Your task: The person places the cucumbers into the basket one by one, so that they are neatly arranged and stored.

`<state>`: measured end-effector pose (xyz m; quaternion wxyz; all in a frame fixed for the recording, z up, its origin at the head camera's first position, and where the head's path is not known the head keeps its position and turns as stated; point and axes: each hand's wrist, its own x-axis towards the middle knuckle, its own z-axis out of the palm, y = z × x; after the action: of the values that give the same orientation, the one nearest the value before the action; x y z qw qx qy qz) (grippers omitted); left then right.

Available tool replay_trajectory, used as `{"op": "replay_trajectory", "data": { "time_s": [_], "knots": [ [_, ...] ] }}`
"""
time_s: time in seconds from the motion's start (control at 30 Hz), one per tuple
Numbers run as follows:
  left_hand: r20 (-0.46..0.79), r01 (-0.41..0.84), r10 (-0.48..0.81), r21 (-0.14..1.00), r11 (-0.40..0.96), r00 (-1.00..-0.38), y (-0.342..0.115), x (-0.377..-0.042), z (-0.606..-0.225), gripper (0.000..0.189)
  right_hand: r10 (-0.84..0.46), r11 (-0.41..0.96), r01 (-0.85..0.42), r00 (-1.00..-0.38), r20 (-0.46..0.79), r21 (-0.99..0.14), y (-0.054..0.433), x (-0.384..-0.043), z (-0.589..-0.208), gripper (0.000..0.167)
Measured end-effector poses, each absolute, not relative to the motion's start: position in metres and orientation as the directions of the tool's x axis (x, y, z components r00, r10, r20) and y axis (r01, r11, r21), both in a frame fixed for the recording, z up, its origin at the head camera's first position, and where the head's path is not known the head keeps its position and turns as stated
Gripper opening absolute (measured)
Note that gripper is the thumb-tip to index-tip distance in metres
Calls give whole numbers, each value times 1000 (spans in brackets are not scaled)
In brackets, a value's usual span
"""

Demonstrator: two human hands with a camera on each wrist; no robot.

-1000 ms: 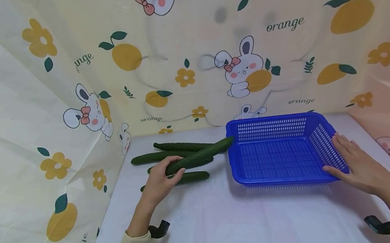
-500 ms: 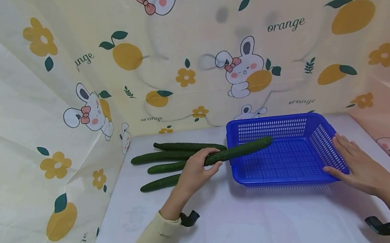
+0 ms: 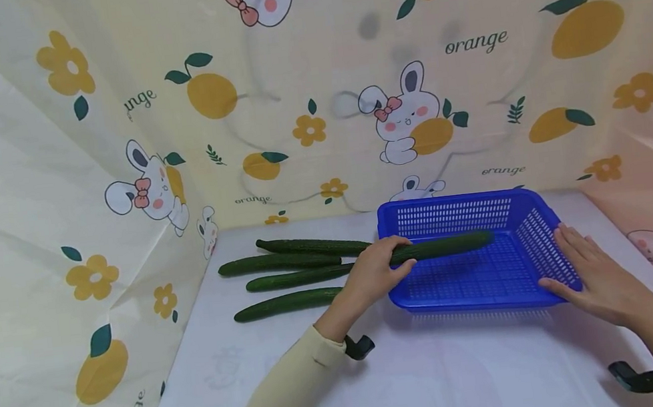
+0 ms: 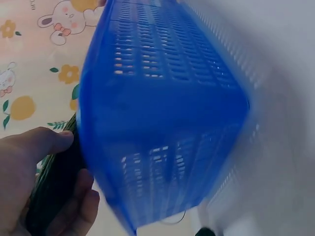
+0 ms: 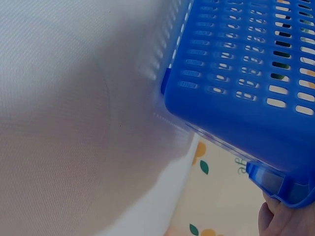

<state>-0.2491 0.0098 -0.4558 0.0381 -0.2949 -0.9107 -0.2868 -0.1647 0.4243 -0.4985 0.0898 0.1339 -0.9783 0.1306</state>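
A long green cucumber (image 3: 446, 245) is gripped near its left end by my left hand (image 3: 375, 272), thumb and fingers wrapped round it. Its free end reaches rightward over the inside of a blue plastic basket (image 3: 477, 305). In the left wrist view the fingers pinch the dark cucumber (image 4: 55, 182) just beside the basket wall (image 4: 162, 105). My right hand (image 3: 604, 282) rests with straight fingers against the basket's right side. The right wrist view shows part of that hand (image 5: 288, 219) at the rim, below the slotted wall (image 5: 231, 110).
Several more cucumbers (image 3: 286, 304) lie roughly side by side on the white table (image 3: 431, 379), left of the basket. Some of their right ends are hidden behind my left hand and forearm. A patterned cloth (image 3: 299, 65) with rabbits and oranges hangs behind and at the sides.
My left hand has carried the cucumber rightward from over the other cucumbers until most of its visible length is above the basket. The right hand and basket have stayed in place.
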Motion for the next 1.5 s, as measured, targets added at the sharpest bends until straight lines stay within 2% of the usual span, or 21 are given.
{"op": "replay_trajectory", "data": {
  "time_s": [0.33,0.6,0.93,1.23,1.5],
  "knots": [
    [158,602,642,564,565,-751,46,-257,-470,33,-239,926,-285,-950,202,-248,424,-165,-500,106],
    [63,593,667,525,611,-743,62,-255,-477,35,-233,928,-275,-955,185,-250,423,-166,-498,106],
    [3,618,719,514,595,-695,74,-256,-480,36,-228,929,-270,-956,183,-252,425,-165,-497,107],
    [93,630,730,586,510,-677,61,-250,-470,32,-222,929,-266,-957,188,-256,423,-165,-496,107],
    [217,613,677,666,424,-704,12,-252,-456,26,-219,929,-264,-957,189,-258,422,-165,-497,108]
  ]
}}
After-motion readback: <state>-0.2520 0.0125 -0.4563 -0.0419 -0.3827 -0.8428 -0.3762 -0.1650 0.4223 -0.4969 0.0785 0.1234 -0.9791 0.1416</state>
